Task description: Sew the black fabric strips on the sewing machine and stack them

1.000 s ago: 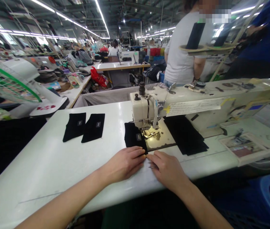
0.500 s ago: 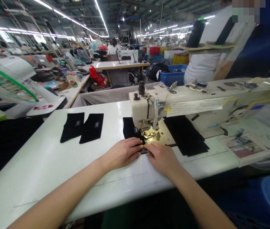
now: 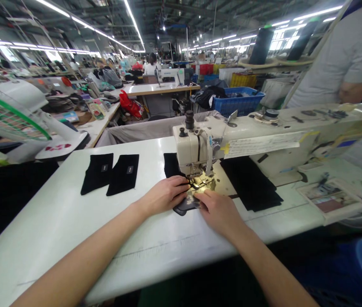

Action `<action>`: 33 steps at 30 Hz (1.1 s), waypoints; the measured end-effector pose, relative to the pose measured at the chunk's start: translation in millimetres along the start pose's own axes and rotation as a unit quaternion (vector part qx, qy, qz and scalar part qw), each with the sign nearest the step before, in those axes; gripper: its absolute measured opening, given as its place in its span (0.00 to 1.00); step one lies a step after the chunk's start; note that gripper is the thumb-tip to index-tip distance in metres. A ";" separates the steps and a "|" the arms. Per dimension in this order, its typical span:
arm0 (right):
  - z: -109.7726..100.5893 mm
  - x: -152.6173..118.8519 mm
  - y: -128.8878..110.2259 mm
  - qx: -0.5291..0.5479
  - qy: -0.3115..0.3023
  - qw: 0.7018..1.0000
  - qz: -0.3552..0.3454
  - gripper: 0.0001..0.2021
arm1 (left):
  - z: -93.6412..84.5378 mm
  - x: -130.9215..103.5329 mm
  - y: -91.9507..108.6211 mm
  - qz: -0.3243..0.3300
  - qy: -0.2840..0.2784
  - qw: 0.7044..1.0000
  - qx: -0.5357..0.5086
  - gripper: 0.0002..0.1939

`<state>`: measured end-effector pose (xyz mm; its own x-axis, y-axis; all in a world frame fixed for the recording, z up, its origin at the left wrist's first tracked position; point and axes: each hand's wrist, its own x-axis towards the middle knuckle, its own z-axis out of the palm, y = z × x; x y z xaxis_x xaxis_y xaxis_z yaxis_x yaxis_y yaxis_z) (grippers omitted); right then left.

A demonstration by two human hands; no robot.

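A black fabric piece (image 3: 170,165) lies at the needle of the cream sewing machine (image 3: 189,149), partly hidden behind the machine head. My left hand (image 3: 164,195) presses on the near end of this piece, its fingers together beside the presser foot. Just right of it, my right hand (image 3: 215,209) rests with bent fingers at the brass needle plate (image 3: 204,182); whether it touches fabric is hidden. Two black pieces with small labels (image 3: 97,174) (image 3: 123,175) lie on the white table at the left. More black pieces (image 3: 251,185) are stacked under the machine arm.
A green-rimmed fan (image 3: 11,115) stands at the left. Behind the machine are a blue basket (image 3: 238,102) and a red bag (image 3: 130,104). A person in a light shirt (image 3: 328,64) stands at the back right. Another blue basket (image 3: 360,256) is at the lower right.
The black piece under the needle has moved away from me, baring the plate between my hands. My left hand has moved slightly forward. The person at the back has shifted right.
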<state>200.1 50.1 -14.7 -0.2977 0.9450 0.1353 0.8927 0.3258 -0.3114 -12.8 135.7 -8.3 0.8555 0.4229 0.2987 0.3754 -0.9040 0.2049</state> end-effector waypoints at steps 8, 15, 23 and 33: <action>0.9 -7.9 3.3 0.002 0.006 1.000 0.006 0.16 | -3.2 6.9 -8.8 -0.010 0.001 1.000 0.012 0.15; 7.0 -22.1 5.8 -0.005 0.022 1.000 0.014 0.17 | 1.4 4.9 -4.7 -0.030 0.026 0.999 0.010 0.15; 15.0 -36.3 3.8 -0.011 0.043 0.999 0.015 0.22 | 7.3 0.5 -5.5 -0.035 0.043 0.998 0.009 0.15; 15.9 -39.3 3.5 -0.004 0.077 0.997 -0.003 0.19 | 9.8 0.0 -3.7 -0.149 0.042 0.987 0.031 0.20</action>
<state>209.5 14.6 -36.0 -0.2481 0.9274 0.2800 0.8942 0.3304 -0.3019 -10.7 138.5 -18.2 0.6721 0.6720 0.3109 0.6293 -0.7397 0.2384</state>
